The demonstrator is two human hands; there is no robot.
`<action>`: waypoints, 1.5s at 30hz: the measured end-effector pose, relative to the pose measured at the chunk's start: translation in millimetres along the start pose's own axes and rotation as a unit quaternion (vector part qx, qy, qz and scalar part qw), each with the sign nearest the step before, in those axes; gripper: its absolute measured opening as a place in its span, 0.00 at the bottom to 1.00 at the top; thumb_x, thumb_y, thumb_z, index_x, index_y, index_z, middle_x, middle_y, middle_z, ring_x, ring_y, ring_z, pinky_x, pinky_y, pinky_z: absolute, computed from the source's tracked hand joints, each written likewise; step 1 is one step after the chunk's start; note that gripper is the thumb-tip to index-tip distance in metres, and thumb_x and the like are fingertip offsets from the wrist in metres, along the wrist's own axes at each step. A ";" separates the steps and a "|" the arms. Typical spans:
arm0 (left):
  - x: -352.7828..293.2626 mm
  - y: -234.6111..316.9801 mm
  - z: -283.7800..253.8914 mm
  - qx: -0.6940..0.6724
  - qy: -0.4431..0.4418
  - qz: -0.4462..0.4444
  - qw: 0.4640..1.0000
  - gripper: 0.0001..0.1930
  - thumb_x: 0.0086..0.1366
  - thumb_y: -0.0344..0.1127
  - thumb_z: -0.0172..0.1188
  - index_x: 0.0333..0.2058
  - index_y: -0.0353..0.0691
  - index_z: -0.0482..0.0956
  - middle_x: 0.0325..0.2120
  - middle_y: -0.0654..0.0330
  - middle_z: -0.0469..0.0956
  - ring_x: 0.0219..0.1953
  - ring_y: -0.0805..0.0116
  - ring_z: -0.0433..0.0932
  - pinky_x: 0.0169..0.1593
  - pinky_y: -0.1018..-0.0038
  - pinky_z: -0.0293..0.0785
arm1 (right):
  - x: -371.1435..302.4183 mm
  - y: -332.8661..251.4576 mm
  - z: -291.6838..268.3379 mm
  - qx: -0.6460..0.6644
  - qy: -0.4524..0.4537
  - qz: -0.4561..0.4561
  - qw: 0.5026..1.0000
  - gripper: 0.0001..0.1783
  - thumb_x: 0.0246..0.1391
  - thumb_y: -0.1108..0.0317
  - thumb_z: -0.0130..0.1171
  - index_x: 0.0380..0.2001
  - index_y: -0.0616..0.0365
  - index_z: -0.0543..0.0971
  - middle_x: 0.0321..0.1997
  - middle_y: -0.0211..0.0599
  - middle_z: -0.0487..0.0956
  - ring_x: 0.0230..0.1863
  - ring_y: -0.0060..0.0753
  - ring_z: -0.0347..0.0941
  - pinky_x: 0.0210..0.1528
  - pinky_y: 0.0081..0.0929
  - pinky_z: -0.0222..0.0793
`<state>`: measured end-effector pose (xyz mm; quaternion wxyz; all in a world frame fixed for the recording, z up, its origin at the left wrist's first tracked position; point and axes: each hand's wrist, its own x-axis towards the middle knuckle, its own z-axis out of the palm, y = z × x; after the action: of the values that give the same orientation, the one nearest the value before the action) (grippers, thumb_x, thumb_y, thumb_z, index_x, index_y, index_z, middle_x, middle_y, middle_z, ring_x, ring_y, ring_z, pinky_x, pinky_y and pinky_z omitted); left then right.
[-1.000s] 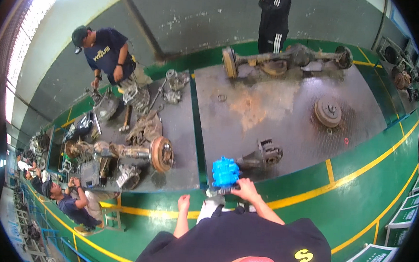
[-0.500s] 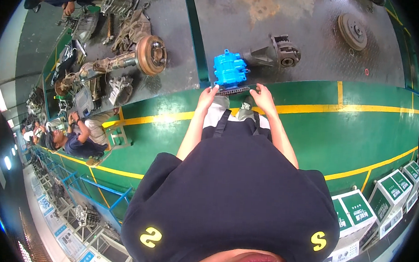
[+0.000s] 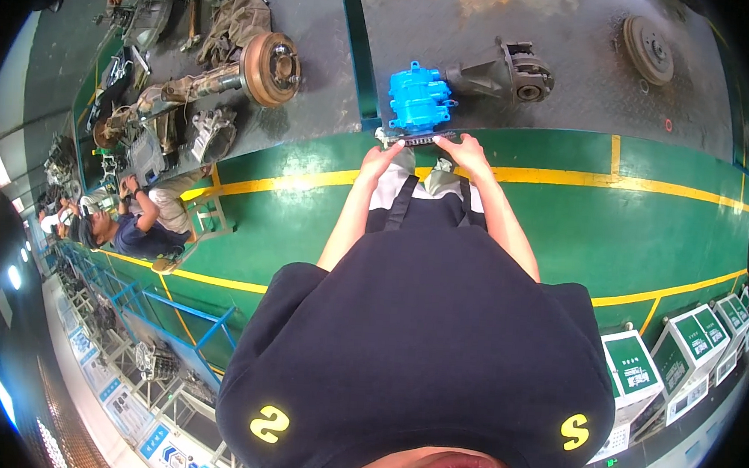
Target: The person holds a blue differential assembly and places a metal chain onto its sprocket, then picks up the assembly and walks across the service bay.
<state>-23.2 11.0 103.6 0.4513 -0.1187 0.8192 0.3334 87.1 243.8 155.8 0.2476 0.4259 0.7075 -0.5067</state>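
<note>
A bright blue gearbox-like housing [image 3: 419,96] sits at the near edge of the dark metal bench. Along its near side runs a dark toothed strip [image 3: 420,140], chain-like in look; whether it is a chain or a gear rim seen edge-on I cannot tell. My left hand [image 3: 382,160] grips the left part of this strip, its thumb on the near face. Toward the other end, my right hand [image 3: 465,152] is closed on the strip with the thumb pointing inward. The fingertips behind the strip are mostly hidden.
A grey cast axle part [image 3: 513,71] lies right of the housing; a round disc [image 3: 648,50] is farther right. Left of a green divider [image 3: 360,53] lie a rusty hub with shaft [image 3: 270,69] and several metal parts. A person [image 3: 143,228] sits at left.
Both hands have moved inward from beside the ends of the toothed strip, and their thumbs now rest on it. The bench scene has shifted slightly as my view moved.
</note>
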 end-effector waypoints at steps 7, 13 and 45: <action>-27.6 27.6 -3.2 -0.005 -0.027 0.007 1.000 0.44 0.51 0.63 0.72 0.53 0.27 0.77 0.50 0.46 0.80 0.54 0.58 0.79 0.56 0.67 0.71 | 35.9 22.1 17.5 0.022 -0.005 0.019 1.000 0.59 0.32 0.28 0.71 0.55 0.72 0.75 0.58 0.60 0.76 0.62 0.53 0.73 0.63 0.38 0.68; -34.0 34.1 1.1 -0.027 -0.028 0.011 0.999 0.38 0.52 0.59 0.73 0.51 0.31 0.80 0.48 0.51 0.82 0.51 0.62 0.80 0.55 0.69 0.72 | 57.8 39.8 29.8 0.045 0.011 0.016 0.999 0.40 0.43 0.44 0.74 0.49 0.70 0.80 0.49 0.47 0.83 0.49 0.37 0.80 0.54 0.31 0.72; -21.4 39.0 -13.2 -0.036 -0.117 0.067 0.990 0.51 0.51 0.63 0.73 0.60 0.22 0.69 0.55 0.44 0.76 0.58 0.58 0.75 0.62 0.68 0.67 | 21.7 -2.2 2.3 0.030 -0.021 0.015 0.999 0.44 0.38 0.41 0.76 0.50 0.68 0.80 0.51 0.50 0.82 0.54 0.40 0.78 0.58 0.33 0.70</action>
<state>-39.2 29.3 143.1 0.5162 -0.0401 0.7545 0.4033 73.9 249.0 139.1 0.2571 0.4328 0.6800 -0.5331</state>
